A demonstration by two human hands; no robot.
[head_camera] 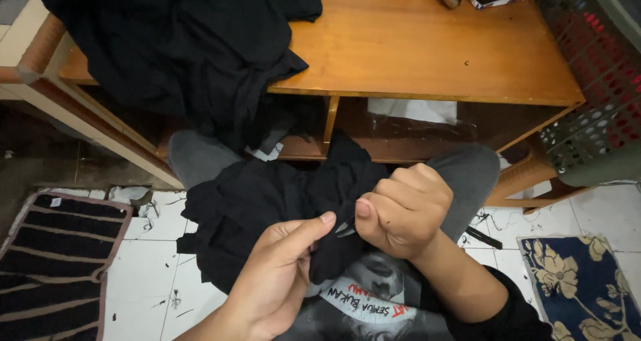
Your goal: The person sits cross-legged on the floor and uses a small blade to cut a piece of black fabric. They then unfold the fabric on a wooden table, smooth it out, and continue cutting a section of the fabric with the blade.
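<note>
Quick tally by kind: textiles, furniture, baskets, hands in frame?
Black fabric pieces: 2, one in the lap, one on the low wooden table
Floor mats: 2, striped, blue floral
Wooden table: 1
Perforated plastic basket: 1
Hands: 2, left, right
Total: 8

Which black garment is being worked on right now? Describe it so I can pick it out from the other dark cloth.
Start at the low wooden table; a black pile lies on its left end. Below the table's front edge, on the person's lap, sits the black garment. Unlike the pile, it is pinched between the left hand and the fisted right hand.
</note>
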